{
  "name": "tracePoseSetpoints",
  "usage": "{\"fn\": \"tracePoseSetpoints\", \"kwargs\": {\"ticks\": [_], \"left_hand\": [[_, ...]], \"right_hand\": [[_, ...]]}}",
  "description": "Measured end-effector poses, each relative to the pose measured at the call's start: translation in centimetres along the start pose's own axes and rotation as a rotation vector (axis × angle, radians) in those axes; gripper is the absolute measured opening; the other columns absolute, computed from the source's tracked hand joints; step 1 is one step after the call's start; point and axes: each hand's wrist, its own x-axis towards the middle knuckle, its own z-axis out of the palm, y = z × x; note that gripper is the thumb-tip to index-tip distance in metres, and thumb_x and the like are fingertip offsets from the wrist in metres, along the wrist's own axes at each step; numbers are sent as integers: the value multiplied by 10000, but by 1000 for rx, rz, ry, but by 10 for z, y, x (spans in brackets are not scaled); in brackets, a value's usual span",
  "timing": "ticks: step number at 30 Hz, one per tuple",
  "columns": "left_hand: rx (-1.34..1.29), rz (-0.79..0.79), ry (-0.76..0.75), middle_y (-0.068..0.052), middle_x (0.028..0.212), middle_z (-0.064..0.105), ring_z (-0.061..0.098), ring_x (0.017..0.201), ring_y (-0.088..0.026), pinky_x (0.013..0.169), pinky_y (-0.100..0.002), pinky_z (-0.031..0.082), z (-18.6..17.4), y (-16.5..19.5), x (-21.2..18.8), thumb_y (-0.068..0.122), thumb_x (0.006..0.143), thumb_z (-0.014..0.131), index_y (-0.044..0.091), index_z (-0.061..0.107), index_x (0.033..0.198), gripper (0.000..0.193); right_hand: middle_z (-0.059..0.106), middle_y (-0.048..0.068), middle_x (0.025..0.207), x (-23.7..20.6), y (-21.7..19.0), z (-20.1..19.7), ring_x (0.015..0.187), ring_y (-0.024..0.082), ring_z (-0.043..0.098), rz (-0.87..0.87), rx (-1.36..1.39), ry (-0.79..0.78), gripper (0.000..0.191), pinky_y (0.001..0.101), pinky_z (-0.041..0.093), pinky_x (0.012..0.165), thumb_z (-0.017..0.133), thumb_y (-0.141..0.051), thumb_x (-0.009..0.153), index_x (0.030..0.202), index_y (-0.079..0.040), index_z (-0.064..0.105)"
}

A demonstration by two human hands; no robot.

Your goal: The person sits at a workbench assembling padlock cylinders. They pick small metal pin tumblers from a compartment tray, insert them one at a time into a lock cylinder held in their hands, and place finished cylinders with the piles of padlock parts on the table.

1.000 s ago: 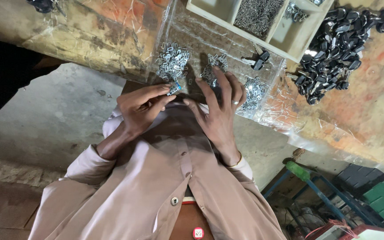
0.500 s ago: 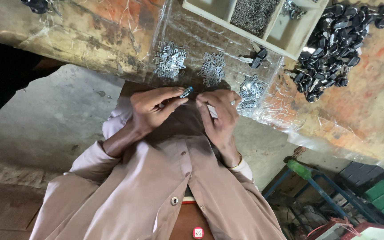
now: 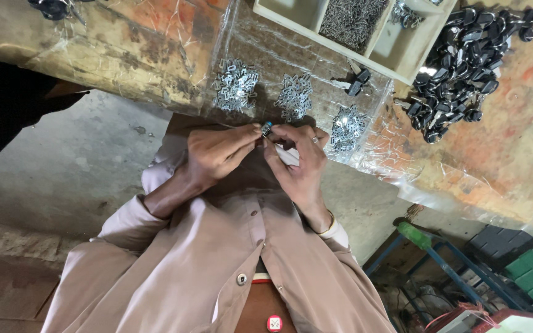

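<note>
- Hands meet just off the near edge of the workbench (image 3: 124,55), over my lap: my left hand (image 3: 217,154) and right hand (image 3: 300,163) are fingertip to fingertip.
- Left thumb and forefinger are pinched shut on a small metal piece with a bluish tip (image 3: 266,127); my right fingers are closed on the same piece from the other side. A ring shows on one right finger.
- Three heaps of small silvery metal parts lie on a clear plastic sheet (image 3: 365,154) along that near edge: a left heap (image 3: 235,85), a middle heap (image 3: 295,97) and a right heap (image 3: 347,127). The middle heap sits just beyond my fingertips, not touching them.
- Farther in, a cream divided tray (image 3: 396,52) stands by the far edge, with a pile of black-headed keys (image 3: 458,74) just beside its right end, and two loose keys (image 3: 356,81) between tray and heaps.
- Open room: bare bench to the left of the heaps, and the grey floor (image 3: 63,160) below the edge on my left side.
- Against half a second ago, both hands have drawn closer together and the piece now sits between both sets of fingertips; a second ago they reached in among the heaps. The heaps themselves look unmoved.
</note>
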Motion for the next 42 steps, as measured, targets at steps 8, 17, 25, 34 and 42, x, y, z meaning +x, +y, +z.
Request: {"fn": "tracePoseSetpoints", "kwargs": {"ticks": [8,17,25,34,42], "left_hand": [[-206,156,-181,-106,1035,751,764,799,-193,628,-300,611,-5,1,12,68,859,846,94,777,1098,250],[-231,122,-64,-88,1008,762,774,842,-228,686,-313,614,0,6,25,112,828,895,33,737,1098,323],[-300,-40,61,-126,1028,774,794,915,-226,778,-301,654,4,3,25,30,847,864,6,748,1079,260],[-483,-146,22,-176,1081,765,800,954,-238,798,-292,679,10,-3,28,-67,923,765,-34,723,1127,211],[-210,43,-4,-146,1048,772,792,898,-266,753,-312,647,9,-8,35,78,831,879,17,745,1113,318]], "right_hand": [[722,-4,864,15,14,-32,816,157,635,-87,59,-215,292,322,402,847,924,-238,751,937,-111,739],[676,60,988,59,34,-72,979,215,607,-90,-610,191,303,425,405,890,916,-157,870,1139,-94,791],[691,90,1061,62,51,-82,1074,200,709,23,591,362,211,396,599,1075,835,-39,872,996,-66,667],[722,116,1059,34,51,-52,737,72,589,237,645,-175,253,177,417,588,827,69,838,1077,13,767],[736,68,1005,40,15,-38,854,137,728,-59,352,-129,261,246,585,733,857,15,858,1091,-60,765]]}}
